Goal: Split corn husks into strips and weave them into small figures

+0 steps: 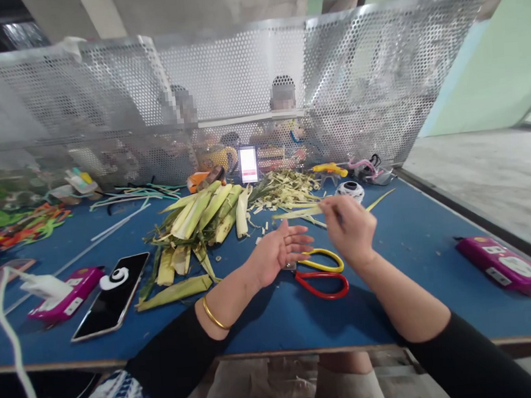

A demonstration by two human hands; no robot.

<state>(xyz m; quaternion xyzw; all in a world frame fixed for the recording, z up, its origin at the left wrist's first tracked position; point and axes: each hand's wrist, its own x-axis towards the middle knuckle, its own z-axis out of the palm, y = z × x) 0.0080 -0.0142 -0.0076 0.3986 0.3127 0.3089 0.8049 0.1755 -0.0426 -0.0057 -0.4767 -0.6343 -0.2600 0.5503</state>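
My right hand (353, 226) is closed in a pinch on a thin, pale green corn husk strip (298, 213), whose narrow end shows beyond the hand on the right. Beside it my left hand (281, 253) is turned palm up with its fingers stretched out, and nothing lies in it. Scissors with one yellow and one red handle (323, 294) rest on the table below the hands; the left hand hides their blades. Left of the hands is a pile of corn husks (203, 219). Behind them lies a heap of cut husk pieces (287, 187).
A phone (112, 300) and a magenta power bank (66, 295) lie left on the blue table (266, 331). Another magenta power bank (505, 263) is far right. A white and black roll (350, 189) stands behind my right hand. A perforated metal screen (237, 66) rises at the back, with people behind it.
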